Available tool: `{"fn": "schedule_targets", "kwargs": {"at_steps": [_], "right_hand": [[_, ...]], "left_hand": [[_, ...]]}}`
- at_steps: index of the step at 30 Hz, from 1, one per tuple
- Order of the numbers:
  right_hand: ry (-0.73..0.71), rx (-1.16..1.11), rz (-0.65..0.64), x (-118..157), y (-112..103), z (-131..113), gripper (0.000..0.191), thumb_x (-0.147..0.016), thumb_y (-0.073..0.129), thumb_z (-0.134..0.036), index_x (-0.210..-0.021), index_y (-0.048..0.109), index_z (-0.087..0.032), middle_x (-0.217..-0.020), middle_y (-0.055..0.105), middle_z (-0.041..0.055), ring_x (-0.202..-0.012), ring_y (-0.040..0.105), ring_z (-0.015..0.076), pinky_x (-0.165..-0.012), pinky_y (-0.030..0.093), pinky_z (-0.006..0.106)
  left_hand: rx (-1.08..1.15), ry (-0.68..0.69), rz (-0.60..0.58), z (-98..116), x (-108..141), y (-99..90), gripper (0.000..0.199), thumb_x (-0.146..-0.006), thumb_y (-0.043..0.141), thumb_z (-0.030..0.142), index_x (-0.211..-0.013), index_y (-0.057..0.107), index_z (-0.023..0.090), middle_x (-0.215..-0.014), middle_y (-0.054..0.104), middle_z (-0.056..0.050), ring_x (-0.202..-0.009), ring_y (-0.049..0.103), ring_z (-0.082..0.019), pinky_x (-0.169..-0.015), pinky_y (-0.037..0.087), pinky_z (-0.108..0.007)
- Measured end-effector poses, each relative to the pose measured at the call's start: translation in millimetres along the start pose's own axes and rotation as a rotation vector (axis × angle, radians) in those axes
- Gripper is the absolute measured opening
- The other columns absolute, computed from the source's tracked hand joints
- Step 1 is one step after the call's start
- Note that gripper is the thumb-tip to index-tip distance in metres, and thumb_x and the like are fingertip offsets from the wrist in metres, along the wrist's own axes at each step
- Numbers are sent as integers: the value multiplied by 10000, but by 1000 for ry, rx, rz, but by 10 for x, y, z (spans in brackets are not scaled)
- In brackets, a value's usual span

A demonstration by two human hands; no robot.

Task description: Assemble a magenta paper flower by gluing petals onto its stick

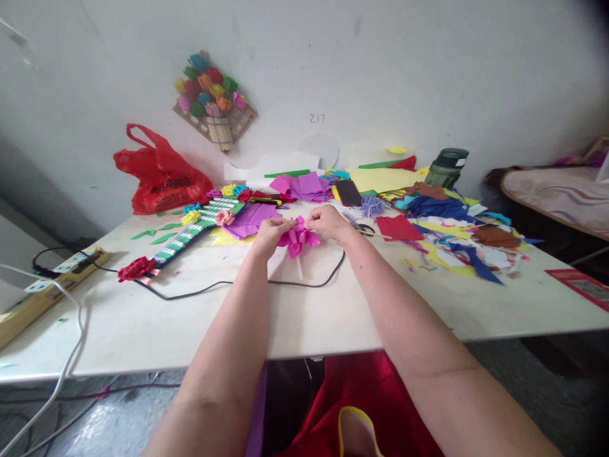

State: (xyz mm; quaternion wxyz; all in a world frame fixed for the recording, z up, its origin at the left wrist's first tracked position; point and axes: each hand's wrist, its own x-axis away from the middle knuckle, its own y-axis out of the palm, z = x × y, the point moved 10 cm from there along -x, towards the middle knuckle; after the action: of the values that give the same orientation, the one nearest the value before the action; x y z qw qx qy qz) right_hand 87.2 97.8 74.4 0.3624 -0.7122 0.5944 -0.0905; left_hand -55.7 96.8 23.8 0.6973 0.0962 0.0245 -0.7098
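A magenta paper flower (301, 238) on a thin white stem (299, 268) is held just above the middle of the table. My left hand (273, 233) pinches its petals from the left. From the right, the fingers of my right hand (330, 223) are closed on a petal at the upper edge. Scissors (365, 229) lie just beyond my right hand, partly hidden by it. Purple paper sheets (250, 221) rest behind my left hand.
A green, white-striped panel with paper flowers (190, 238) lies left. A black cable (200, 291) crosses the table (323, 317). Paper scraps (447, 219), a phone (349, 193) and a green bottle (446, 167) are right. A red bag (159, 174) and power strip (57, 282) are left.
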Motion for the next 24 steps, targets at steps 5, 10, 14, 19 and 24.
{"fn": "schedule_targets", "kwargs": {"at_steps": [5,10,14,19,24], "right_hand": [[-8,7,12,12,-15,-15,101,-619,607,-229,-558,648,-159,-565,565,-23,-616,497,115,-614,373,238],[-12,-7,14,27,-31,-40,99,-622,620,-219,-553,653,-157,-553,568,-25,-614,514,120,-622,386,244],[-9,-27,14,22,-32,-30,85,-626,630,-203,-558,657,-159,-550,577,-24,-609,519,118,-619,399,240],[-21,-37,15,-2,-18,-5,81,-625,647,-206,-561,665,-159,-559,600,-16,-615,538,121,-614,410,237],[-53,-24,20,-38,-22,-5,123,-647,651,-253,-567,657,-160,-584,608,-5,-624,543,127,-597,407,239]], "left_hand": [[-12,-4,-10,-16,-7,4,350,-466,844,430,-593,704,136,-502,613,-30,-462,488,-94,-467,309,-233],[3,-1,-5,-19,-13,-2,366,-448,851,430,-620,720,135,-524,627,-35,-480,502,-100,-480,318,-238],[6,4,-4,-13,-12,-4,360,-459,852,430,-624,727,135,-530,628,-34,-482,501,-98,-484,317,-237],[17,5,-6,-25,-22,-12,370,-451,858,427,-642,736,134,-553,644,-43,-492,513,-103,-493,328,-238],[20,3,2,-29,-25,-20,377,-444,862,427,-649,741,134,-563,653,-52,-498,519,-108,-495,330,-240]]}}
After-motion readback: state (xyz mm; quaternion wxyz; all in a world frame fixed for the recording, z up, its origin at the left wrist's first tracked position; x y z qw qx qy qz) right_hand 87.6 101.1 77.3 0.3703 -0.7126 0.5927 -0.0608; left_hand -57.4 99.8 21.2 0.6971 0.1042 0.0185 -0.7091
